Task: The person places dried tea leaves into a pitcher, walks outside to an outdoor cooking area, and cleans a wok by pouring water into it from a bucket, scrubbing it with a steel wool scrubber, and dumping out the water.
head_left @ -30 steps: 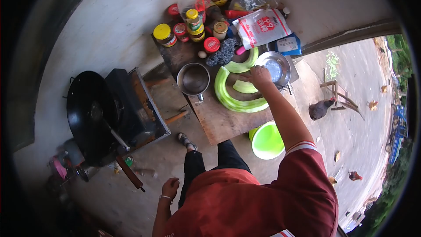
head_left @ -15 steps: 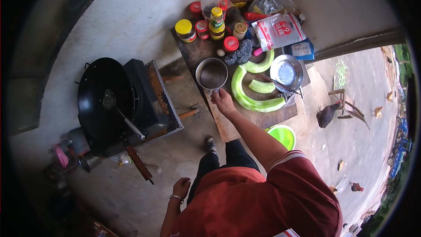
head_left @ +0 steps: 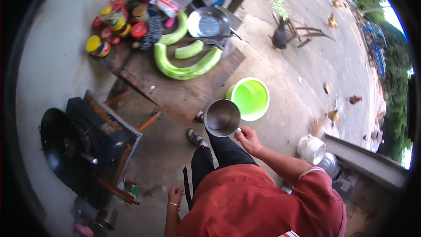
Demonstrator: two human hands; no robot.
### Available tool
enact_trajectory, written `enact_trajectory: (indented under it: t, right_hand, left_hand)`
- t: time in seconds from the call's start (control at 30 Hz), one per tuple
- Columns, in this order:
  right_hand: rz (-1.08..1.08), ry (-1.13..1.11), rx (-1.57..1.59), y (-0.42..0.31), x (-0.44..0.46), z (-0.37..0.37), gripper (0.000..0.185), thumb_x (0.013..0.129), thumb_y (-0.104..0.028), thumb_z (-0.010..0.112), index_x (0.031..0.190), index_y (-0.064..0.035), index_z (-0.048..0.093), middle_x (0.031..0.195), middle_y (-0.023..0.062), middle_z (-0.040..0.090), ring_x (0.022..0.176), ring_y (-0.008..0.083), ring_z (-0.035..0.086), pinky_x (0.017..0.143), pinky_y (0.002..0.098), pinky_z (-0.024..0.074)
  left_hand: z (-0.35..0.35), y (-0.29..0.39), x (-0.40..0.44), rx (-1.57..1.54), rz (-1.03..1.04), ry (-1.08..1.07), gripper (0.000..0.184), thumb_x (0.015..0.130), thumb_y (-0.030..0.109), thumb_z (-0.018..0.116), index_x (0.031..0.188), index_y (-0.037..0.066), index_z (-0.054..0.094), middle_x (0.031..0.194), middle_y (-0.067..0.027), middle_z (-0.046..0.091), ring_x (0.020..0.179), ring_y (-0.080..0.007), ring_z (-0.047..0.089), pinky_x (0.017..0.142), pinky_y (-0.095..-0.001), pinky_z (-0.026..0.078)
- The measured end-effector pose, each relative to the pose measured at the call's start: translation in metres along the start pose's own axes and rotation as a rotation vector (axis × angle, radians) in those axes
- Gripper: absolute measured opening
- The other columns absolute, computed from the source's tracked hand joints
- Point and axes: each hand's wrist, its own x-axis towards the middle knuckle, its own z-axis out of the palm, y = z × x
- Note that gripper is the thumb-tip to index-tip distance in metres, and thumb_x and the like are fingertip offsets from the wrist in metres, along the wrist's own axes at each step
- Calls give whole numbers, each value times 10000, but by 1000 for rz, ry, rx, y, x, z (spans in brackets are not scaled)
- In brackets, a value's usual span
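My right hand (head_left: 249, 141) is closed on the short handle of a round metal dipper (head_left: 222, 117). The dipper hangs in the air above my legs, with nothing visible inside it. Just beyond its rim stands a bright green bucket (head_left: 250, 99) on the floor, partly covered by the dipper in this view. My left hand (head_left: 175, 192) hangs low beside my body, fingers loosely curled and holding nothing that I can see.
On the wooden table (head_left: 175, 91) lie peeled green gourd pieces (head_left: 189, 71), a metal bowl (head_left: 209, 23), jars and bottles. At left, a black wok (head_left: 61, 149) sits on a stove. White and metal pots (head_left: 312, 149) stand at right. Chickens (head_left: 354, 99) are outside.
My right hand has lifted the dipper off the table and brought it toward me, beside the bucket. My view has swung right. The left hand still hangs at my side.
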Motion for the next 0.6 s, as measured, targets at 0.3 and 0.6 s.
enact_trajectory:
  t: [0.3,0.6]
  right_hand:
    - [360,241,-903,183,98,-134,380,822,-371,478,786,-20,617,800,174,634,781,373,603,690,458,471]
    - [530,89,-1085,331,234,-136,235,824,-193,483,869,-60,672,907,149,653,867,270,638,743,367,499]
  left_hand:
    - [52,-20,-19,144,-108,-59,164,870,122,536,975,1,567,815,-83,611,683,-136,586,641,-264,505]
    - [123,-23,29,5,-218,15,197,874,106,531,1015,-31,546,848,-110,612,745,-161,603,676,-285,524]
